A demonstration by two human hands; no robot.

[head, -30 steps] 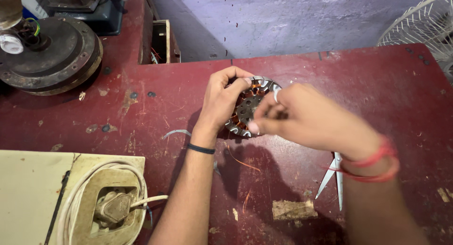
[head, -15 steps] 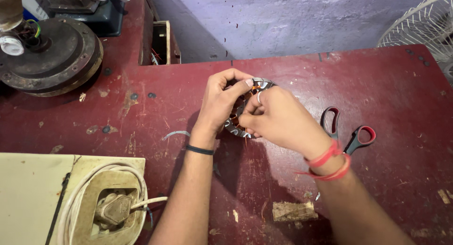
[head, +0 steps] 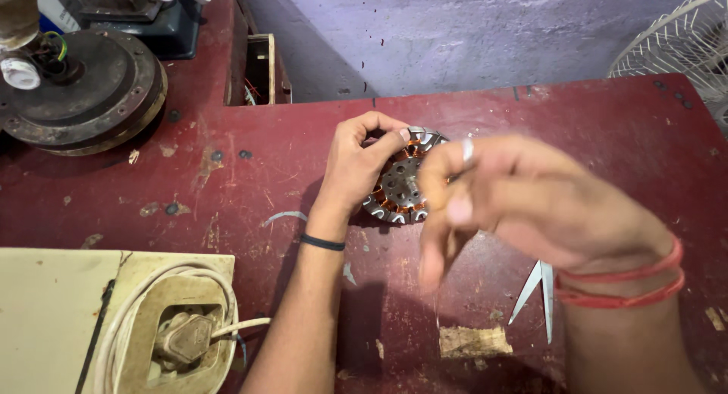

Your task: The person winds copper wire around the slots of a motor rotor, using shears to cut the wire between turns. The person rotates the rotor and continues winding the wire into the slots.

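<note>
— Head view: where was the stator [head: 400,183] found?

— Flat on the red table [head: 591,128], gripped at its upper left rim by the left hand [head: 358,164], fingers curled on it. The right hand [head: 523,204] was raised just right of it, blurred; its finger state could not be told.

— Labels?

— None were seen; scissors [head: 540,291] lay below the right wrist.

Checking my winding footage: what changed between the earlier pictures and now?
The right hand lifted off the stator toward the camera, blurred, again covering the scissors' handles. The left hand kept gripping the stator in place; the wood scrap stayed put.
</note>
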